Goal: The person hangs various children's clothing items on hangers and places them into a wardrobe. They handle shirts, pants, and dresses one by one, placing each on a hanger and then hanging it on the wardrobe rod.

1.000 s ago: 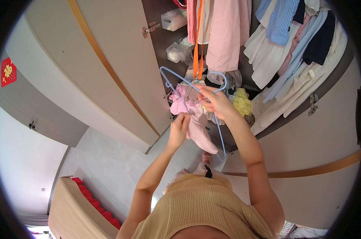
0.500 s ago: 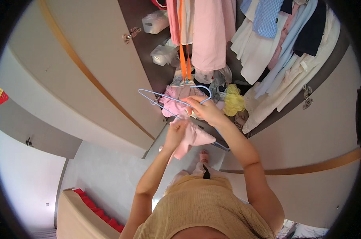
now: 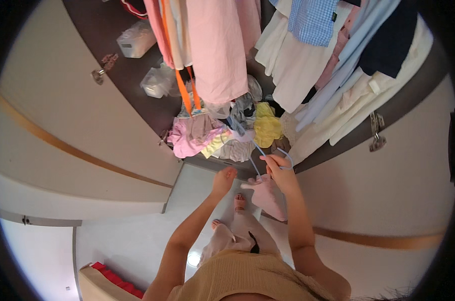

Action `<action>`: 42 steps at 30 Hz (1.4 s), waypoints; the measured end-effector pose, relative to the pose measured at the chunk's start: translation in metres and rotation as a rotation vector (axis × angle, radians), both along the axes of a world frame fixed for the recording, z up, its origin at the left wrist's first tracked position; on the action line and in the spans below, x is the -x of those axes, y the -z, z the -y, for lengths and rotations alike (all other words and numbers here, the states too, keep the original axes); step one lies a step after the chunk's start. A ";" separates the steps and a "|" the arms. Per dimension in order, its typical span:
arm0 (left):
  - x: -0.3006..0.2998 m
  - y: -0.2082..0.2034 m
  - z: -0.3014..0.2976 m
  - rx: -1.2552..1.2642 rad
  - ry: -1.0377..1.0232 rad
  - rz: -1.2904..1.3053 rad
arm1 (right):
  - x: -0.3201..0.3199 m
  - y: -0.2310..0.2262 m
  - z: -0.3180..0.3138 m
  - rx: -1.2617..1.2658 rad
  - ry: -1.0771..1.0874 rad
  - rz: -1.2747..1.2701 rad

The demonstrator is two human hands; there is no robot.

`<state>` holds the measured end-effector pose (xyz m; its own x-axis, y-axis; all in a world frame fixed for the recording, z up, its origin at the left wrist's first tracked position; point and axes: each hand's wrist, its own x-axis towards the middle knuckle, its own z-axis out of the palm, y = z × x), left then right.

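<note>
My right hand [image 3: 281,173] grips a light-blue hanger [image 3: 258,147] near its hook, which curves out beside my fingers. From the hanger hangs a small pink garment [image 3: 266,196], low in front of my right forearm. My left hand [image 3: 224,181] is apart from it, fingers curled together with nothing visible in them. Just beyond both hands, loose clothes lie on the wardrobe's bottom: a pink piece [image 3: 190,138], a yellow piece [image 3: 267,124] and a grey one [image 3: 243,111] among several others.
Above the pile hang a long pink garment [image 3: 218,52], orange straps [image 3: 183,93], a blue checked garment [image 3: 313,22] and white clothes [image 3: 288,65]. Clear plastic bins [image 3: 137,40] sit at the left wall. Wardrobe doors [image 3: 87,125] stand open on both sides.
My left hand has let go of the pink garment and moved down slightly. My right hand has moved right and lower with the hanger, now tilted steeply. The view has shifted.
</note>
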<state>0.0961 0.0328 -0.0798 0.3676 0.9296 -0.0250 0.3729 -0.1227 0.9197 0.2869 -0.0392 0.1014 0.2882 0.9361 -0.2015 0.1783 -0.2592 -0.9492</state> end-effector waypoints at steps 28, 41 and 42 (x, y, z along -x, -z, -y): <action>-0.269 0.184 -0.194 1.041 -0.322 1.008 | -0.111 0.128 -0.039 0.099 0.362 0.076; -0.034 -0.023 -0.107 0.705 0.183 0.737 | -0.035 0.083 0.013 -0.177 0.268 0.099; -0.009 -0.045 -0.098 0.687 0.144 0.775 | -0.023 0.080 0.018 -0.183 0.252 0.054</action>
